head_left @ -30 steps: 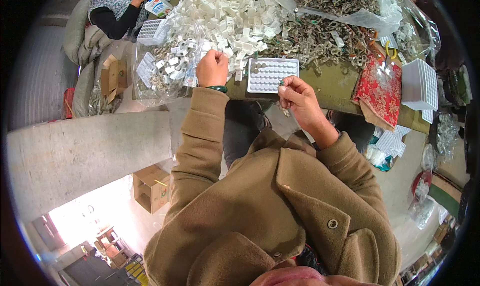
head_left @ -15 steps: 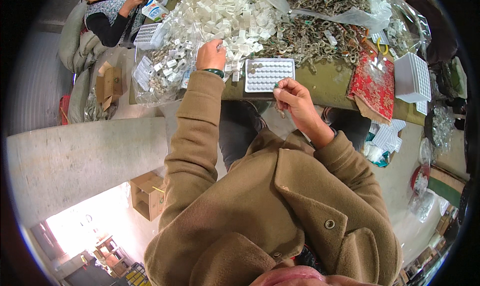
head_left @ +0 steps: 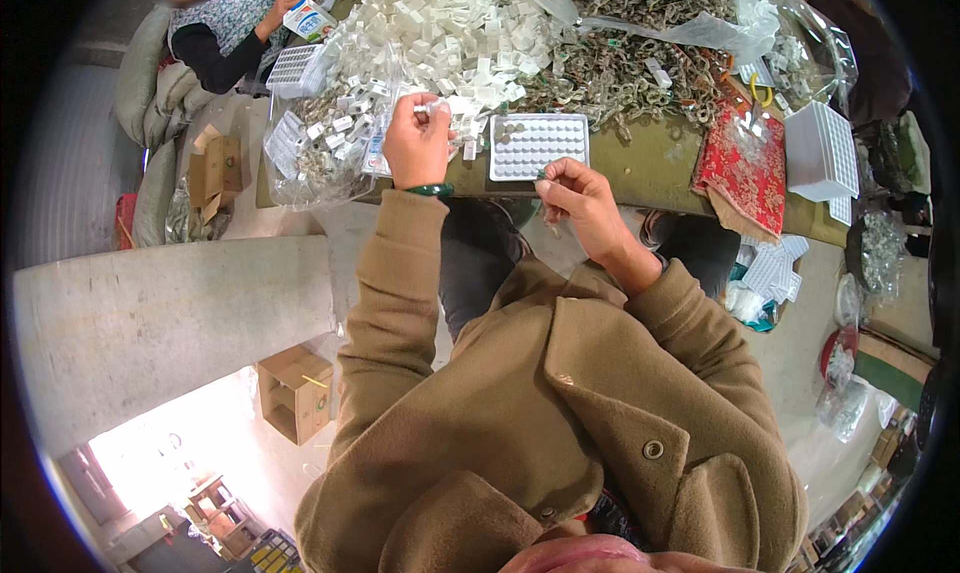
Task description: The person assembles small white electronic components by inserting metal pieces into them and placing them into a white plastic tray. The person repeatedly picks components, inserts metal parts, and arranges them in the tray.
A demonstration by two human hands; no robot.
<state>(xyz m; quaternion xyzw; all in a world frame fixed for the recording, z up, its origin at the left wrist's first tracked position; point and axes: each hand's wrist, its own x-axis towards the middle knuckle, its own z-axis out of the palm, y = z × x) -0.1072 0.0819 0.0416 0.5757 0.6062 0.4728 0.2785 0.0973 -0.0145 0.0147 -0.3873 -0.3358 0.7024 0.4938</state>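
My left hand (head_left: 418, 145) is closed on a small white plastic piece (head_left: 432, 108), just in front of a heap of similar white pieces (head_left: 470, 33). Over the table's near edge, my right hand (head_left: 588, 205) pinches a small metal part with a green tip (head_left: 542, 175). Its lower end hangs below the fingers, and its exact kind is too small to make out. Between the two hands, slightly farther off, lies a white tray with rows of round pockets (head_left: 541, 175). A few dull discs (head_left: 511, 131) sit in its far left corner.
Tangled metal parts (head_left: 640, 78) are heaped at the back right, partly under clear plastic. A red patterned cloth (head_left: 742, 178), yellow-handled scissors (head_left: 762, 95) and stacked white trays (head_left: 822, 153) lie to the right. Another person (head_left: 225, 28) works at the far left.
My left hand has drawn back from the white heap toward me, with a white piece in its fingers. My right hand has shifted slightly left, still pinching the green-tipped part.
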